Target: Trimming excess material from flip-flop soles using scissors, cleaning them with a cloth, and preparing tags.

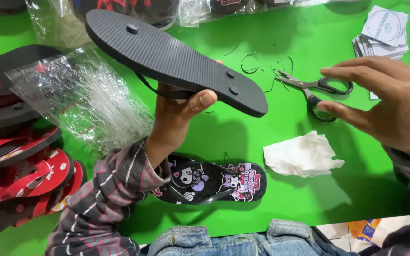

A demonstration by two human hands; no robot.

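Item: black flip-flop (176,59), held sole-up above the green table (243,142). Ribbed underside faces the camera; three round strap plugs show, one near the toe end, two near the heel. A thin black strap loops down beneath it.

Left hand (179,118): clamped on the flip-flop from below, thumb pressed against the near edge of the sole, fingers hidden behind it. Sleeve is plaid, red and grey.

Right hand (385,102): holds nothing, fingers spread apart, hovering to the right of the flip-flop and just over the handles of the scissors (314,90). Whether a fingertip touches a handle ring cannot be told.

Scissors: lying flat on the table right of the flip-flop's heel end, blades pointing toward it. Thin black trimmings (257,64) lie scattered between the two.

Second flip-flop (214,182): printed side up with cartoon figures, flat on the table directly below the held one.

Crumpled white tissue (302,154): right of the printed flip-flop, below the scissors.

Clear bag of plastic fasteners (84,97): left of the held flip-flop. Stack of red-and-black flip-flops (20,166) further left. Stack of white cards (383,31) beyond the scissors.

Handling note: judged from the grip, keeping the sole steady and plugs facing up gives a clear view for trimming; the scissors are best lifted by the rings, blades away from the holding thumb.
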